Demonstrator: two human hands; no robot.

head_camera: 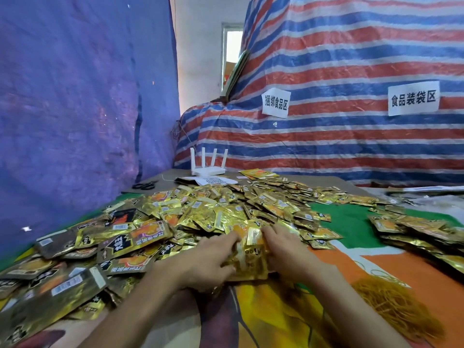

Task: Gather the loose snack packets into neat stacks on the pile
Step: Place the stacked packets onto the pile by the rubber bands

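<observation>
Two grips, left hand [208,258] and right hand [288,249], clasp one packet stack [249,259], perhaps several thick.

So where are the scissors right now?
Head view: the scissors lie at the far left edge of the table, beyond the packet pile and left of the white router, near the blue tarp.

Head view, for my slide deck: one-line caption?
Left hand and right hand grip a stack of gold packets at the near edge of the loose pile.
</observation>
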